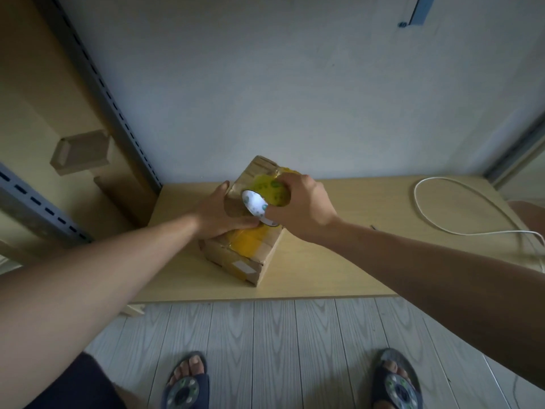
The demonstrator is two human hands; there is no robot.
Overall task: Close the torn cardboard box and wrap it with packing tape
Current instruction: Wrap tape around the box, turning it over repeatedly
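Note:
A brown cardboard box (236, 255) lies closed on the light wooden table (339, 267), with yellowish packing tape across its top and near end. My right hand (303, 208) grips the roll of yellow packing tape (269, 193) from above, over the box's far half; the roll's white core faces me. My left hand (219, 212) rests on the box's top left side, thumb pressing the tape strip down just under the roll. The far part of the box top is hidden by both hands.
A white cable (460, 214) loops across the table's right side. A grey slotted shelf upright (97, 93) and a small cardboard box (81, 152) stand at the left. The wall is right behind the table. My sandalled feet (188, 382) stand on the plank floor.

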